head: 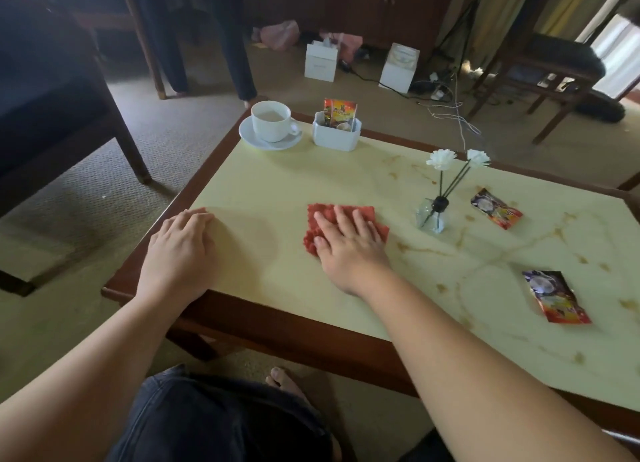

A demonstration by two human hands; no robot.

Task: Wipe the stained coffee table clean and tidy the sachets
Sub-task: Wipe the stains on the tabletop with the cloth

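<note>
The coffee table (270,184) has a pale yellow top in a dark wood frame, with brown stains across its right half. My right hand (346,243) lies flat, fingers spread, pressing a red cloth (325,215) onto the top near the middle. My left hand (181,243) rests palm down on the table's left edge, holding nothing. Two opened sachets lie loose on the right: one (496,208) behind, one (556,300) nearer me. A white holder (336,136) at the back keeps an upright sachet (340,113).
A white cup on a saucer (272,124) stands at the back left corner. A small glass vase with two white flowers (433,215) stands right of the cloth. Chairs flank the table; boxes and cables lie on the carpet beyond. A person's legs stand behind.
</note>
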